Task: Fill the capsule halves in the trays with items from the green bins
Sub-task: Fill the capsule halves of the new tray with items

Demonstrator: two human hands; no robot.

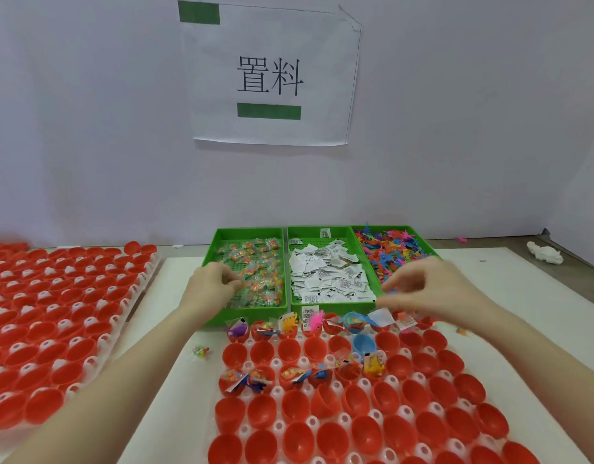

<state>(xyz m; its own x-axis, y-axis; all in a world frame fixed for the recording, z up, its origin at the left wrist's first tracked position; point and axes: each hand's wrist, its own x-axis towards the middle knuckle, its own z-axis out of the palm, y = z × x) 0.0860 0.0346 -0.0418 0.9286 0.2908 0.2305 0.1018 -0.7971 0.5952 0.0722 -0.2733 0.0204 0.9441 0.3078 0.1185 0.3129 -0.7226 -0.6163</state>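
Two hands at the green bins

Both reach over the near tray [352,416] of red capsule halves [290,351]. I see the left hand [212,286] with fingers curled into the candy-packet bin [250,272]. Right hand [429,289] is blurred, fingers bent near the toy-figure bin [394,251]; its grip I cannot tell. Paper-slip bin [329,269] sits between.

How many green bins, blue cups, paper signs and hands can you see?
Green bins: 3
Blue cup: 1
Paper sign: 1
Hands: 2, left hand and right hand
Total: 7
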